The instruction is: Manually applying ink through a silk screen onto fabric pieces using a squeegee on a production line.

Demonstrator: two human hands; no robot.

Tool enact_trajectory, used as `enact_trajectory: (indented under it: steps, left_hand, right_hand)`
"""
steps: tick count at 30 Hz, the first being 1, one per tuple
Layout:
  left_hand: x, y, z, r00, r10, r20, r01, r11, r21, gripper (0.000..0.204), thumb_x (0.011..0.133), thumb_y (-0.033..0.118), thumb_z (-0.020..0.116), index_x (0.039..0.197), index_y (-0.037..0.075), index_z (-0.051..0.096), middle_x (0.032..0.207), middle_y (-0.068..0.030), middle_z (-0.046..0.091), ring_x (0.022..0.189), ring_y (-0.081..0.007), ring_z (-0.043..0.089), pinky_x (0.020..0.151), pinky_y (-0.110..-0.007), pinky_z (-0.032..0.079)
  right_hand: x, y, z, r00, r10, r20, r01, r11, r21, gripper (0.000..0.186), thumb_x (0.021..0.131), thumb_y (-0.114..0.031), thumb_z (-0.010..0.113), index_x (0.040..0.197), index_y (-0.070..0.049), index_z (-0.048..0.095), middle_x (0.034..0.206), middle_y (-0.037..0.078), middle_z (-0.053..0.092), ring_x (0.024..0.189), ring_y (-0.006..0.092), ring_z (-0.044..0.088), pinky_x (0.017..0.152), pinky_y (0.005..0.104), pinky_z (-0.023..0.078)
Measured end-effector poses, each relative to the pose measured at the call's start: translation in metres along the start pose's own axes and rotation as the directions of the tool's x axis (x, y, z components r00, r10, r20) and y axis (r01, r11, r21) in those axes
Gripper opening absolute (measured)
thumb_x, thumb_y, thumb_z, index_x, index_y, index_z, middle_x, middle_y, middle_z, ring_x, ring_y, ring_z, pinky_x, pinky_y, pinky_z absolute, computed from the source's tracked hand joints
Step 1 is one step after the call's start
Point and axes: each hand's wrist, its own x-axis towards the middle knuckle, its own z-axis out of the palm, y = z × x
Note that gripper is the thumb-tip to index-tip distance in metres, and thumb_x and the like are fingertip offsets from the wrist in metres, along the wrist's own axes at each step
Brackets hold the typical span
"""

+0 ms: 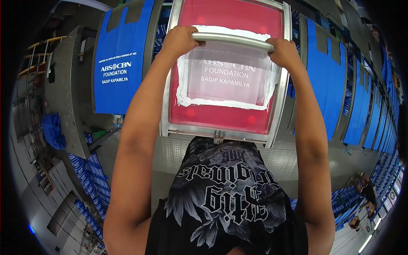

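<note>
A squeegee (233,40) with a rounded metal bar lies across the upper part of a screen-printing frame (280,91). My left hand (180,40) is closed around the bar's left end, and my right hand (284,52) grips its right end. The frame has metal sides and a red mesh (221,119) with a paler stencil window in the middle. Thick white ink (225,103) borders that window on several sides. Pale printed lettering shows through the mesh below the bar. The squeegee's blade edge is hard to make out.
To the left, a blue fabric panel (121,87) with white print lies on a grey board. More blue panels (325,80) run in a row off to the right. Blue printed pieces (87,172) hang at the lower left. Another person (366,191) is at the far lower right.
</note>
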Motion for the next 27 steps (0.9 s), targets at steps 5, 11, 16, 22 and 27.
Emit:
enact_trajectory:
  steps: [5,11,16,22,27]
  left_hand:
    - [-0.152,0.002,0.031,0.998,0.054,-0.04,-0.056,0.997,-0.057,0.035,0.057,0.005,0.077,0.09,0.012,0.069,0.088,-0.0148,0.063,0.082,-0.0313,0.061,0.074,-0.04,0.049]
    - [-0.107,0.004,0.041,0.995,0.076,-0.066,-0.084,0.989,-0.124,0.038,0.053,0.008,0.077,0.09,0.01,0.068,0.08,-0.0132,0.066,0.078,-0.0316,0.062,0.073,-0.041,0.049]
    - [0.016,-0.001,0.003,1.0,-0.009,-0.01,0.009,0.999,-0.035,0.046,0.063,0.041,0.077,0.097,0.011,0.068,0.083,-0.0159,0.067,0.082,-0.0317,0.065,0.077,-0.04,0.051]
    - [0.0,-0.014,-0.027,0.788,0.185,-0.588,-0.116,0.981,0.154,0.057,0.068,0.039,0.076,0.112,0.008,0.059,0.108,-0.0149,0.061,0.099,-0.034,0.056,0.084,-0.042,0.044]
    - [-0.161,0.031,0.023,0.964,-0.131,0.232,0.221,0.878,-0.424,0.04,0.086,0.041,0.055,0.091,0.002,0.063,0.079,-0.0196,0.062,0.07,-0.0339,0.059,0.068,-0.044,0.046]
  right_hand:
    - [-0.139,-0.056,0.006,0.998,-0.03,0.057,0.026,0.997,0.077,0.04,0.066,-0.004,0.06,0.104,-0.016,0.065,0.09,0.009,0.067,0.095,0.0242,0.061,0.105,0.0561,0.022]
    - [-0.107,-0.043,0.034,0.999,0.042,0.008,-0.042,0.997,0.072,0.041,0.064,-0.002,0.061,0.101,-0.017,0.065,0.089,0.008,0.067,0.086,0.0245,0.062,0.103,0.0559,0.028]
    - [0.02,0.009,-0.004,0.998,0.019,0.056,-0.021,0.999,0.027,0.042,0.067,-0.01,0.058,0.107,-0.017,0.064,0.092,0.01,0.067,0.089,0.0289,0.064,0.091,0.0474,0.043]
    - [0.041,0.01,-0.052,0.996,-0.068,-0.049,0.077,0.975,0.208,0.045,0.063,-0.011,0.058,0.107,-0.015,0.066,0.095,0.016,0.066,0.091,0.0326,0.063,0.083,0.0393,0.049]
    - [0.066,0.021,-0.062,0.995,-0.104,0.011,0.1,0.974,0.205,0.043,0.063,-0.01,0.067,0.105,-0.008,0.064,0.096,0.02,0.065,0.09,0.0328,0.063,0.081,0.0366,0.049]
